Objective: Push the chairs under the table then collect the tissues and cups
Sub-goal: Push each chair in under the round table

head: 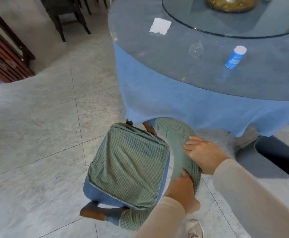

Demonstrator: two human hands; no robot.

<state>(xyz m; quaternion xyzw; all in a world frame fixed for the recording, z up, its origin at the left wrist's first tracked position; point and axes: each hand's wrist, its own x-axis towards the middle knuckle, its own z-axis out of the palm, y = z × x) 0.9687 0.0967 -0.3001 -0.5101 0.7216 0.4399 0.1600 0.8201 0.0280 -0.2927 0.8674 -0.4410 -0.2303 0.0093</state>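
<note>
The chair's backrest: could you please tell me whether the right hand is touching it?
Touching. The head view shows the right hand on the green-covered backrest, at its top edge, fingers lying on the fabric.

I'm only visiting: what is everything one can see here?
chair: one, green checked cover, on floor, seat outside the table
table: one, blue cloth, glass top, upper right
tissue: one, white, on table's left
cup: one, clear, on table, mid
container: one, blue and white, upright, right of cup
turntable: one, glass, table's centre
ornament: one, gold, on turntable
dark chair: one, far left
left hand: one, beige sleeve, grips chair's back
right hand: one, beige sleeve, holds chair's back
</note>
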